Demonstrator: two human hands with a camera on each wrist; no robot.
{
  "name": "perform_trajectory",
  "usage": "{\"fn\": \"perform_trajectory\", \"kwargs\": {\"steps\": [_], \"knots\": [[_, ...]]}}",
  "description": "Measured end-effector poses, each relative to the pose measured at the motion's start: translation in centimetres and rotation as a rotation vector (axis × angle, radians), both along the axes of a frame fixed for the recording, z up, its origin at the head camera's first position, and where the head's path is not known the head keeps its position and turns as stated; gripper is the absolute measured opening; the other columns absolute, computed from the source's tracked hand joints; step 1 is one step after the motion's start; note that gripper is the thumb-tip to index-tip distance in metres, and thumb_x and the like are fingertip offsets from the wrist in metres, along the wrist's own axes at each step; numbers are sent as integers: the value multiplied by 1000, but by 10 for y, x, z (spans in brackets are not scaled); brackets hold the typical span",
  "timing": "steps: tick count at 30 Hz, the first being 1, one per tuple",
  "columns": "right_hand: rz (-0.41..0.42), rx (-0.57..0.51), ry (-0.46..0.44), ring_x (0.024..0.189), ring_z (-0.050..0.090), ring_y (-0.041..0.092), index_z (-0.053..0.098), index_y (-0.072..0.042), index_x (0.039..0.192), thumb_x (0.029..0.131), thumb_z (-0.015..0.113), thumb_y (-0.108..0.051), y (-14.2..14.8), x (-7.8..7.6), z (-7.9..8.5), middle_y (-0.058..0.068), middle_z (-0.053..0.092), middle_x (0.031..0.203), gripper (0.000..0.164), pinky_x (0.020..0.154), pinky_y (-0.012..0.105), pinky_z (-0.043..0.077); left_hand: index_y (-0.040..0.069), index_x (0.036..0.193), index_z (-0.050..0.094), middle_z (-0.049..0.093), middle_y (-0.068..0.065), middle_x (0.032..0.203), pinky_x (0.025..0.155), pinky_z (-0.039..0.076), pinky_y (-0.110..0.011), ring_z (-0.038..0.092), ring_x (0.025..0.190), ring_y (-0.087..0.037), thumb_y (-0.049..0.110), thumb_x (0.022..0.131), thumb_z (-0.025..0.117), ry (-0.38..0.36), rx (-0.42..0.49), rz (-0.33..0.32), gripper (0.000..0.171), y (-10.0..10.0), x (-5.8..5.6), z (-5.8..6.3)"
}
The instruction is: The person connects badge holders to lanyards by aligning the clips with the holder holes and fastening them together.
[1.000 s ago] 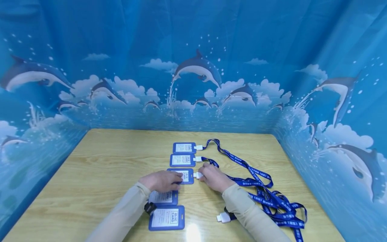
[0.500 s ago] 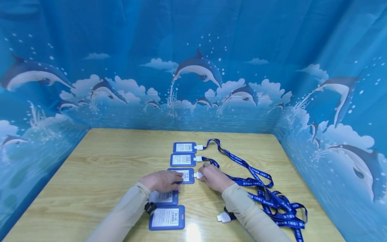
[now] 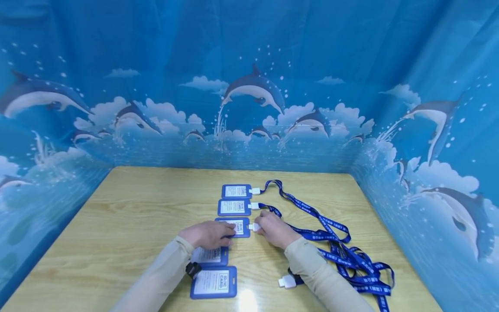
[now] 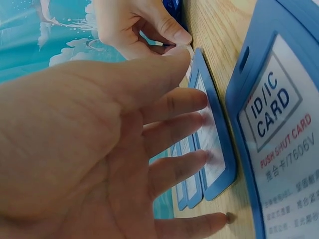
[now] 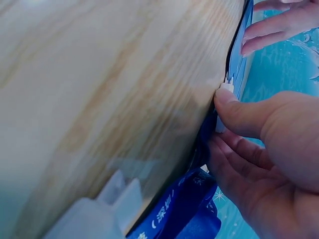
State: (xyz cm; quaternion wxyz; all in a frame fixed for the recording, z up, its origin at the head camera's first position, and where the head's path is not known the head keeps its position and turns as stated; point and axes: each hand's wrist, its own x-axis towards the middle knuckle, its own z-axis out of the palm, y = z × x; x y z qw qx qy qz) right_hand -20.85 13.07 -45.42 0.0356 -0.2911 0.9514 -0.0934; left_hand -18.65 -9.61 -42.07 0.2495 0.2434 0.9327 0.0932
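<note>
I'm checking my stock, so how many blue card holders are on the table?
5, in a column: farthest holder; second holder, just nearer; middle holder, under the left hand; fourth holder, partly hidden by that hand; nearest holder. Another could be hidden.

Passage runs across the left of the table (image 3: 113, 229), while tangled lanyards (image 3: 343, 261) obstruct the right.
</note>
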Motion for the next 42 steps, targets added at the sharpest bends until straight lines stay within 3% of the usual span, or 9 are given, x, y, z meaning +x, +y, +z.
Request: {"fn": "perform_trajectory", "kwargs": {"steps": [10, 17, 24, 29, 37, 42], "knots": [[3, 6, 5, 88, 66, 20, 75, -4, 108, 87, 77, -10, -2, 3, -6, 9, 70, 100, 23, 82, 32, 60, 24, 152, 46, 36, 6, 163, 126, 24, -47, 28, 153, -23, 43, 102, 55, -58, 32, -12, 54, 1, 5, -10], [57, 23, 95, 85, 67, 21, 75, -4, 99, 83, 80, -7, -7, 0, -7, 8, 72, 94, 17, 79, 33, 59, 24, 153, 45, 34, 7, 163, 126, 23, -46, 27, 154, -22, 43, 101, 56, -63, 59, 0, 56, 5, 7, -13], [39, 20, 67, 84, 66, 20, 76, -4, 100, 83, 80, -9, -6, -3, -7, 7, 71, 93, 18, 78, 32, 58, 25, 152, 46, 35, 7, 163, 127, 21, -46, 26, 154, -22, 45, 101, 55, -104, 70, 9, 56, 7, -1, -11], [24, 1, 46, 93, 69, 24, 76, -3, 104, 83, 80, -9, -5, -8, -6, 10, 73, 101, 22, 85, 35, 60, 24, 151, 48, 36, 7, 162, 127, 23, -45, 27, 154, -22, 41, 103, 54, -89, 76, 0, 52, 5, -7, -9], [41, -33, 45, 94, 69, 23, 76, -2, 106, 84, 80, -9, 0, -18, -3, 9, 73, 103, 23, 86, 35, 59, 28, 150, 49, 36, 3, 163, 126, 23, -49, 29, 153, -24, 43, 103, 54, -70, 40, 41, 50, 12, -17, -4], [9, -43, 8, 95, 67, 21, 74, -3, 111, 87, 78, -13, 0, -22, -5, 7, 70, 105, 26, 87, 34, 58, 28, 149, 51, 40, 2, 161, 125, 25, -50, 32, 151, -26, 43, 103, 54, -48, 37, 53, 49, 13, -20, -3]]}}
